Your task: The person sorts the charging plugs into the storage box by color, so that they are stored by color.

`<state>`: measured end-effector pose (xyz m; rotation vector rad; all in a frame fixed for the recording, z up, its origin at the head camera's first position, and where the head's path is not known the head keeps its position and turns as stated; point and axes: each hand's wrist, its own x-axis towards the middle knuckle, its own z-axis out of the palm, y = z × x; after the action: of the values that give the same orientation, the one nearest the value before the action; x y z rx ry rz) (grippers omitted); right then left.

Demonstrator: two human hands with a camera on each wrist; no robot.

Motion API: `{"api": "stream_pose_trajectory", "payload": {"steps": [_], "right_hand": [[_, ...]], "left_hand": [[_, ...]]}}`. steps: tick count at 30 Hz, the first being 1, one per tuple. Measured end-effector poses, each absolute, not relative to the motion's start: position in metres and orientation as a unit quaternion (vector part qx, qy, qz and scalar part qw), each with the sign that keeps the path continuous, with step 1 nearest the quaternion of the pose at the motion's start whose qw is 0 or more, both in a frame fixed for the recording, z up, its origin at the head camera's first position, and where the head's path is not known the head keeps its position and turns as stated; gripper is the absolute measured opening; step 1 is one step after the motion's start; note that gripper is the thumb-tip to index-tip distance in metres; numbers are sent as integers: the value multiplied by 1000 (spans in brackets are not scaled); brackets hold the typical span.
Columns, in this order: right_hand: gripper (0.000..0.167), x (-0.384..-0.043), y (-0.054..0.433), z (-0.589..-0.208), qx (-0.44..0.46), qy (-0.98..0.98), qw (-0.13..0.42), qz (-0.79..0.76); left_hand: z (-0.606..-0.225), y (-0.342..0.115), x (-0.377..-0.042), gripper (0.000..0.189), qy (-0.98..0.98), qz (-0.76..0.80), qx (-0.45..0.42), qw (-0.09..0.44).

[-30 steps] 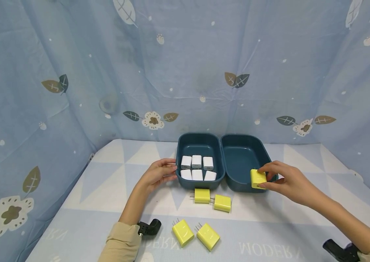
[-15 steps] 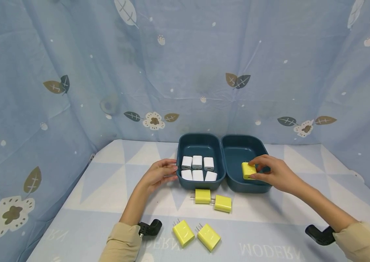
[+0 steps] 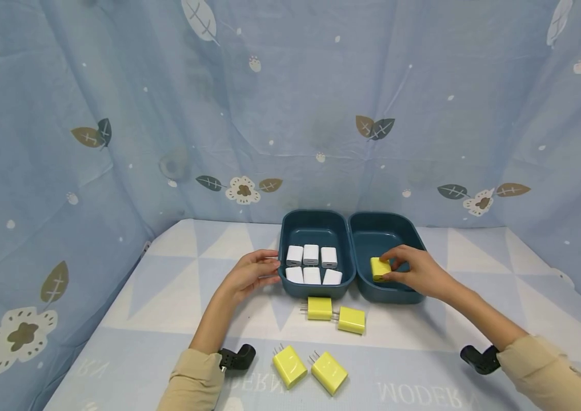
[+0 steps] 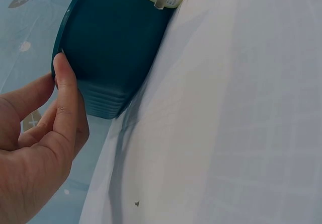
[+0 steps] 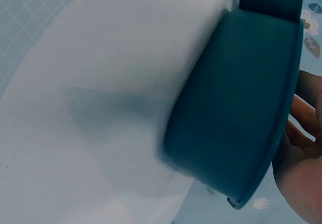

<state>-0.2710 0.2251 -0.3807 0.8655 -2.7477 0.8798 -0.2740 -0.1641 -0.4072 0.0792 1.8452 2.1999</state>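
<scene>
My right hand (image 3: 419, 274) pinches a yellow phone charger (image 3: 380, 269) between thumb and fingers, low inside the right dark teal bin (image 3: 387, 294). In the right wrist view that bin's wall (image 5: 236, 103) hides the charger and the fingertips. My left hand (image 3: 251, 272) rests its fingertips against the left rim of the left teal bin (image 3: 316, 291). Its fingers lie at the rim and outer wall in the left wrist view, where the hand (image 4: 45, 128) is loosely bent. Several white chargers (image 3: 311, 254) sit in two rows in the left bin.
Two yellow chargers (image 3: 319, 308) lie just in front of the bins. Another pair of yellow chargers (image 3: 290, 367) lies nearer on the patterned tablecloth (image 3: 167, 319), prongs pointing away. A blue patterned curtain (image 3: 290, 114) rises behind the bins and along both sides.
My right hand has carried the yellow charger leftward from the right bin's front right rim down into that bin. The left hand stays at the left bin's rim.
</scene>
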Motion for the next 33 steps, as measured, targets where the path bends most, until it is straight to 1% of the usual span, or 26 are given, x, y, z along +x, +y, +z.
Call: {"api": "stream_pose_trajectory", "payload": {"steps": [8, 25, 28, 33], "right_hand": [[32, -275, 216, -388, 288, -913, 49, 284], [28, -276, 210, -390, 283, -915, 9, 288], [28, -275, 210, -389, 278, -917, 12, 286], [29, -271, 211, -386, 281, -914, 33, 292]], "left_hand": [[-406, -163, -273, 43, 635, 761, 22, 135], [-405, -163, -271, 43, 633, 762, 26, 134], [-405, -163, -271, 43, 635, 760, 24, 134], [-406, -163, -272, 43, 638, 758, 21, 135]]}}
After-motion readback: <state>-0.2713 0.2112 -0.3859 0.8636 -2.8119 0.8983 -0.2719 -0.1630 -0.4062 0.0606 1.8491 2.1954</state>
